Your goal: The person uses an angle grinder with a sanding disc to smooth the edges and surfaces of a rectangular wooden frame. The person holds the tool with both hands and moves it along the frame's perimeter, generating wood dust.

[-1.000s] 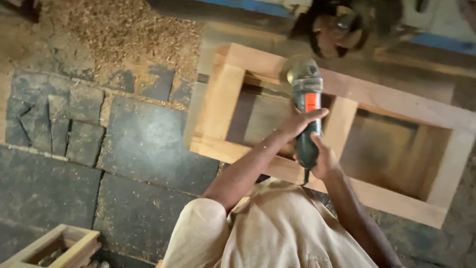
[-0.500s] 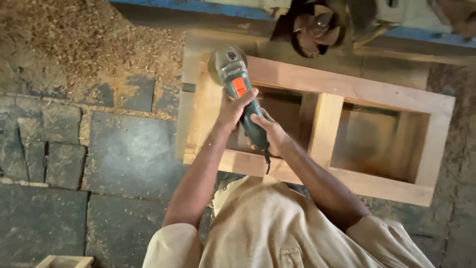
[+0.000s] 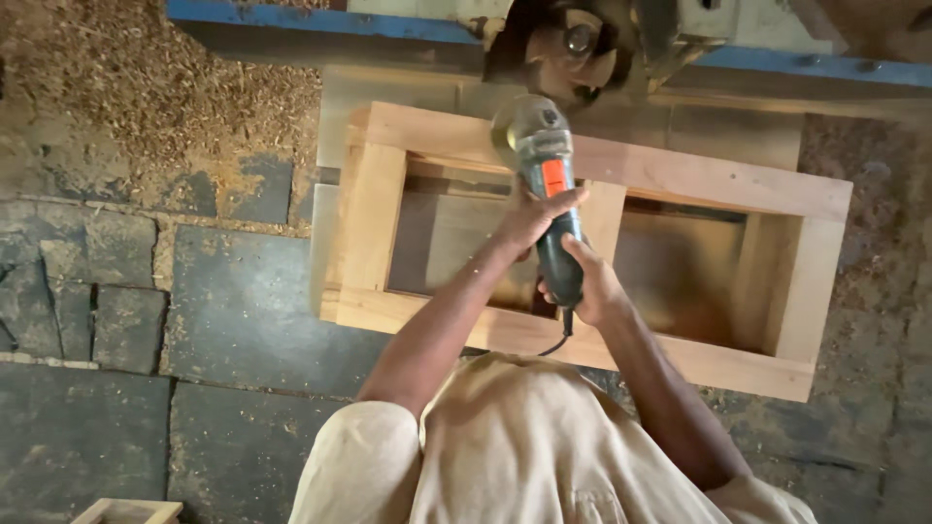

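Both your hands grip the dark green angle grinder with orange switch: left hand wrapped round the forward body, right hand round the rear handle. Disc rests on the pale rectangular wooden frame's far rail.

Dark stone-slab floor, cracked into uneven blocks with pale dust in the joints. Thick drift of sawdust and shavings over its upper left part, thinning to a scatter toward the slabs lower down. Resting on it: a pale wooden frame with 2 open bays and 1 upright divider between them, a flat board showing from under the frame's left and far edges, a blue-edged machine base along the top just beyond, and the corner of 1 small wooden box at the bottom left.
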